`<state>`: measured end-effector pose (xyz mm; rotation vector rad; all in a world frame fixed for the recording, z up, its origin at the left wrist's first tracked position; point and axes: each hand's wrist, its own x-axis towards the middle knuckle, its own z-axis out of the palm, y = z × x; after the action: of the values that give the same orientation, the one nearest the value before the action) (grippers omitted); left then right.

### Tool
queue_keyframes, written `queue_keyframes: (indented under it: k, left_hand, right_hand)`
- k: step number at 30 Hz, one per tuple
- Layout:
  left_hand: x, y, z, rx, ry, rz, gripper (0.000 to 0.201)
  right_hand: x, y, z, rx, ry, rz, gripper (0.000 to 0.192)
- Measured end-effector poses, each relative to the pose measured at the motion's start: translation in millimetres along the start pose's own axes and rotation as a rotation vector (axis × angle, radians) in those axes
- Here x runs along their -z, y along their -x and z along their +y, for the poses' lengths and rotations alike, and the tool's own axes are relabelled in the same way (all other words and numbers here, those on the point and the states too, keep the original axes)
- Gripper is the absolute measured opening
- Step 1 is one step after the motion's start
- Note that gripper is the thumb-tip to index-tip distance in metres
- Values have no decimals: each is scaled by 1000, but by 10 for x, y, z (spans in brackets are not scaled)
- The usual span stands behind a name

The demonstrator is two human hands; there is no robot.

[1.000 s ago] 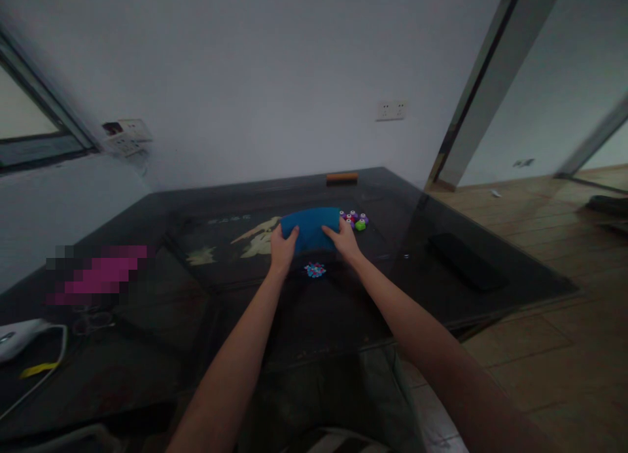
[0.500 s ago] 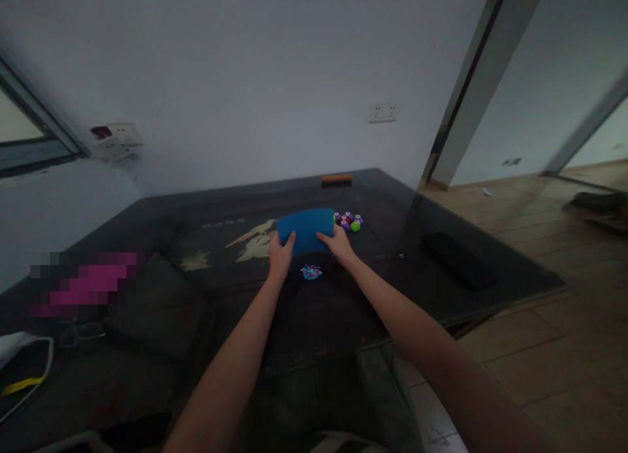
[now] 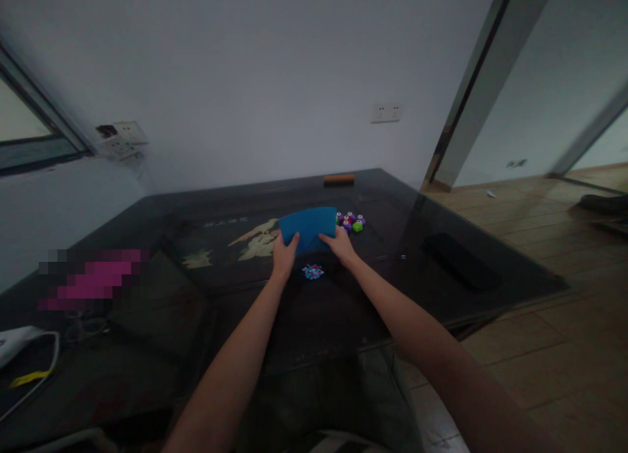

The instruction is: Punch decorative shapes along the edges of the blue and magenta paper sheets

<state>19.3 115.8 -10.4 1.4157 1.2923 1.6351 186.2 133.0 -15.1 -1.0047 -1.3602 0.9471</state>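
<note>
The fingers of the left hand (image 3: pixel 284 255) grip the near left corner of a blue sheet (image 3: pixel 308 227), thumb on top; the fingers of the right hand (image 3: pixel 339 245) pinch its near right corner. The sheet lies curved on the middle of the tabletop (image 3: pixel 314 309), held between the two hands.

Just in front of the hands sits a small pile of pink and blue bits (image 3: pixel 313 271). Touching the sheet's far right corner is a cluster of purple and green pieces (image 3: pixel 350 221). An orange bar (image 3: pixel 338 178) lies at the far edge, well apart, and a black slab (image 3: pixel 458 260) rests to the right. Nothing blocks the hands.

The tabletop is dark glass over a pale inlay (image 3: pixel 258 240). A white wall with a socket (image 3: pixel 387 112) stands behind, a window to the left, wooden floor to the right.

Since a second ago the hands and sheet have hardly moved; only the view has shifted slightly.
</note>
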Motion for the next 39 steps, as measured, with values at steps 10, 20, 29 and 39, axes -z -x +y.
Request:
queue_keyframes:
  k: [10, 20, 29, 39]
  left_hand:
    - [10, -11, -76, 11, 6, -9, 35]
    - [14, 17, -6, 9, -15, -15, 29]
    - [46, -49, 15, 22, -121, -20, 31]
    - [127, -113, 27, 199, -2, -66, 34]
  right_hand:
    - [-31, 23, 76, 6, 5, -7, 31]
    - [-23, 16, 43, 7, 53, 15, 27]
    - [0, 17, -83, 12, 113, -15, 25]
    - [120, -1, -241, -173, -8, -203, 39]
